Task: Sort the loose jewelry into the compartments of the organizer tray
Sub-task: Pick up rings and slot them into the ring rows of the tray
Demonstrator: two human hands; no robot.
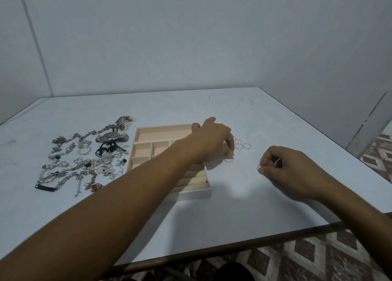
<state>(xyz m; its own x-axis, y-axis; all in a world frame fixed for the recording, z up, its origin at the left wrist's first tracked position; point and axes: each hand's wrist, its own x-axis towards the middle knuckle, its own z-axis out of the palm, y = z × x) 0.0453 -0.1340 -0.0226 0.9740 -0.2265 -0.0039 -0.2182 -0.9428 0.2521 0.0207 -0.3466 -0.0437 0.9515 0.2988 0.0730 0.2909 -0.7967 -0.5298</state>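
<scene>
A beige organizer tray (161, 131) with several compartments sits mid-table; my left forearm crosses over it. My left hand (214, 139) reaches past the tray's right edge, fingers curled down and pinching a thin silver ring (229, 160) at the table surface. Several more thin rings (241, 144) lie just right of that hand. My right hand (284, 166) hovers further right, fingers curled, pinching a small silver ring (259, 167) between thumb and forefinger. A heap of loose jewelry (80, 164) lies left of the tray: chains, a watch (110, 136), pearl strands.
The white table (275, 121) meets grey walls at the back and left. Its front edge (233, 246) runs diagonally below my arms, with patterned floor beneath. The right table edge lies close beyond my right hand.
</scene>
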